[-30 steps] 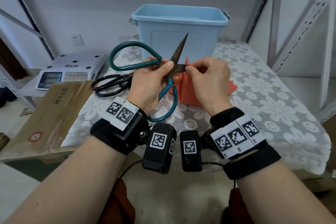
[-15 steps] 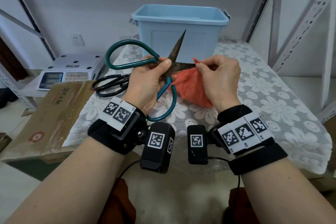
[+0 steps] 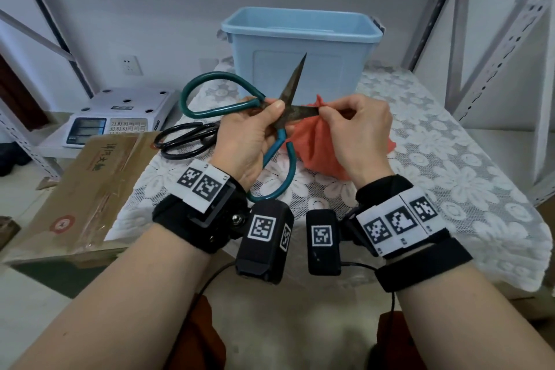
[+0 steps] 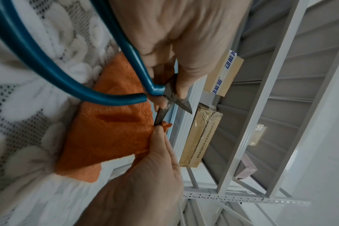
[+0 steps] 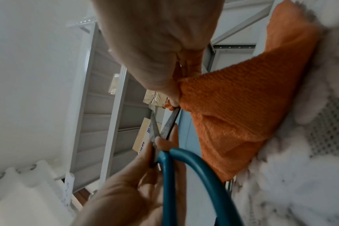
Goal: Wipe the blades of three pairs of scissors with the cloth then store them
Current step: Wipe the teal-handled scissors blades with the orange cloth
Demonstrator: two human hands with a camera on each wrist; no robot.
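My left hand [image 3: 255, 135] grips the teal-handled scissors [image 3: 210, 90] at the pivot, blades spread apart above the table. One rusty blade [image 3: 292, 84] points up toward the bin; the other blade [image 3: 303, 112] runs right into the orange cloth [image 3: 312, 144]. My right hand [image 3: 354, 126] pinches the cloth around that blade near its tip. In the left wrist view the cloth [image 4: 110, 130] hangs below the pinched blade [image 4: 162, 116]. The right wrist view shows the cloth [image 5: 238, 110] bunched at my fingertips over the blade [image 5: 171, 122]. A black pair of scissors [image 3: 186, 141] lies on the table at left.
A light blue plastic bin [image 3: 300, 48] stands open at the back of the lace-covered table [image 3: 450, 165]. A digital scale [image 3: 114, 117] and a cardboard box [image 3: 81, 189] sit to the left. Metal shelf posts [image 3: 504, 48] rise at right.
The right hand with the cloth has slid rightward along the horizontal blade, away from the pivot toward the tip. The left hand lifted the scissors slightly.
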